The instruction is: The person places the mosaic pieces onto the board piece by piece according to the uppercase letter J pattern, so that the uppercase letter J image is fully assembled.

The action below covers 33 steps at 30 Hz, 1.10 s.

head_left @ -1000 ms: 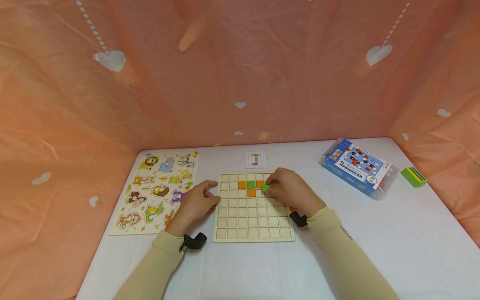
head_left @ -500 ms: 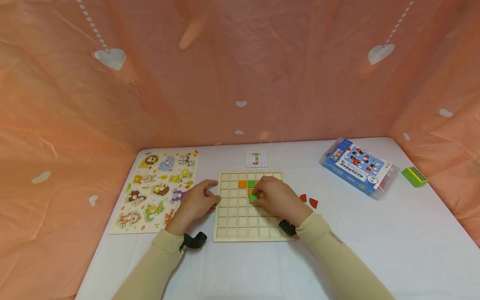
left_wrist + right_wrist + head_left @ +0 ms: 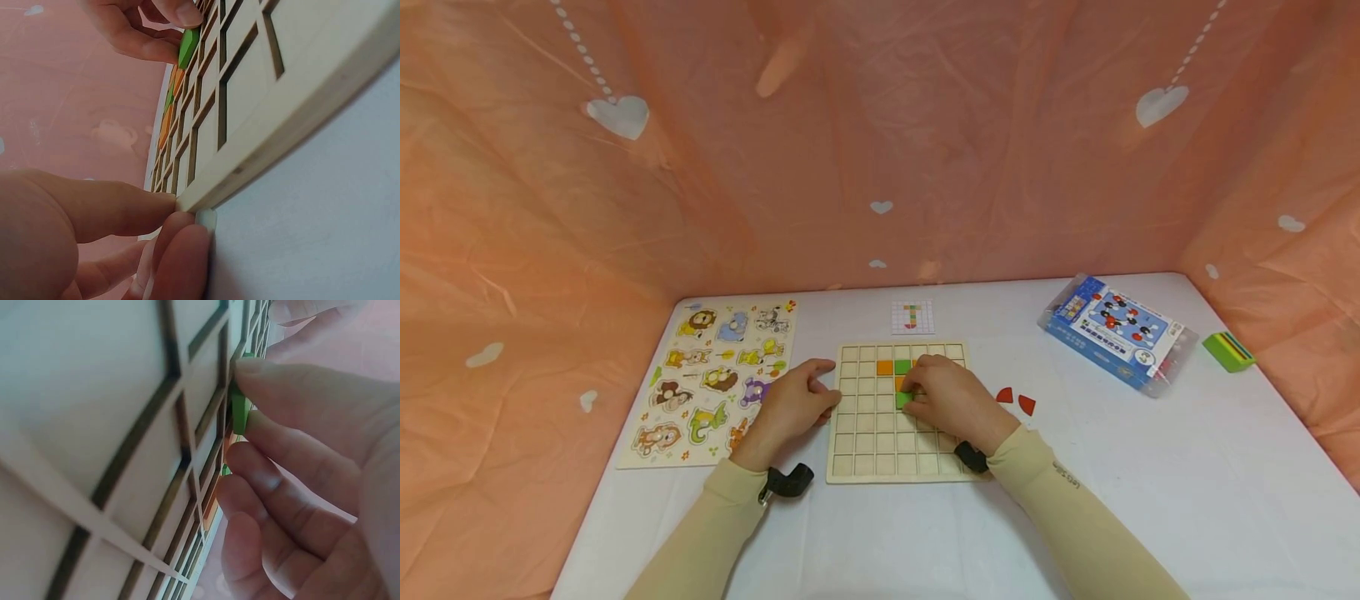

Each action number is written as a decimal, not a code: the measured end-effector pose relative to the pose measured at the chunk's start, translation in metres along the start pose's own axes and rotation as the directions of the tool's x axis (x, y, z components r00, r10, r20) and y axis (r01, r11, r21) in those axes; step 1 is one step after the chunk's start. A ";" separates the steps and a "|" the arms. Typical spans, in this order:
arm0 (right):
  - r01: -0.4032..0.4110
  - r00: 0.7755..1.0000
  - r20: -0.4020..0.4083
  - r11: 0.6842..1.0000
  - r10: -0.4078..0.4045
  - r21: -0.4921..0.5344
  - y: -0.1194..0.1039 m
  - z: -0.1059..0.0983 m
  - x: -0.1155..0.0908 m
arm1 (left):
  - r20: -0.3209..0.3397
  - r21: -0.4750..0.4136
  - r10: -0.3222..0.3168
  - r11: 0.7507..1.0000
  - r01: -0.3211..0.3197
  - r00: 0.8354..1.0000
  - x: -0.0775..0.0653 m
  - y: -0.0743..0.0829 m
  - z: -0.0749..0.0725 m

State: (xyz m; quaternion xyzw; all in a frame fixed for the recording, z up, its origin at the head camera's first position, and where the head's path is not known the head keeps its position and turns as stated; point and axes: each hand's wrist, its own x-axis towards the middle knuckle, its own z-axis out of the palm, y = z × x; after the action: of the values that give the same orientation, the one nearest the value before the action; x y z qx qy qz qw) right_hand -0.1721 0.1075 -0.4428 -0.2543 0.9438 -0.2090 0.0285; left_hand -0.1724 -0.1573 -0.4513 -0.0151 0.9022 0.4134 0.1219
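Peach cloth (image 3: pixel 1000 167), printed with white hearts, is hanging across the upper half of the frame and down both sides. White table (image 3: pixel 887 542) is filling much of the lower half.

Animal board (image 3: pixel 707 458) is lying at lower left. Wooden grid board (image 3: pixel 865 450) is lying flat at lower centre. Beige sleeves (image 3: pixel 700 525) are reaching in from the bottom edge, both sides. Blue box (image 3: pixel 1116 329) in clear wrapping is sitting at an angle, right of centre.

Left hand (image 3: pixel 790 400), left of centre: fingers are staying loose, thumb and fingertips touching the grid board's left edge. Right hand (image 3: pixel 958 398), centre: thumb and finger are pinching a green tile over the middle of the grid.

Green striped block (image 3: pixel 1228 353) is resting at far right. Pattern card (image 3: pixel 912 317) is lying just above the grid board, showing a coloured J-like shape.

Held green tile (image 3: pixel 902 401) is sitting directly below an orange tile (image 3: pixel 900 384); whether it is fully seated, cannot tell. Above these, an orange square (image 3: pixel 885 367) and a green square (image 3: pixel 902 367) are lying side by side. Two red wedges (image 3: pixel 1027 405) are lying on the table, right of the right hand.
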 end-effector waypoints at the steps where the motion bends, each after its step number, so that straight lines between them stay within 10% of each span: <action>1: 0.001 1.000 0.001 1.000 -0.001 -0.002 0.000 0.000 0.000 | 0.000 -0.001 -0.002 1.000 0.002 1.000 0.000 0.000 0.000; 26: -0.030 0.999 0.027 0.999 0.029 0.044 0.003 -0.001 0.004 | -0.002 0.008 -0.002 1.000 0.002 1.000 0.000 -0.004 -0.002; 33: -0.150 0.989 0.006 0.980 0.151 0.133 0.031 -0.028 -0.007 | 0.006 -0.016 -0.021 1.000 0.021 1.000 0.000 -0.003 0.000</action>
State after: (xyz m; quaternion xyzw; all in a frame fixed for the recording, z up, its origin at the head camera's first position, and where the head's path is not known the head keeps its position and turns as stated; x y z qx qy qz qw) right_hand -0.1846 0.1458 -0.4299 -0.1795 0.9444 -0.2691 0.0592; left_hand -0.1715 -0.1595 -0.4533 -0.0241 0.8982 0.4195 0.1288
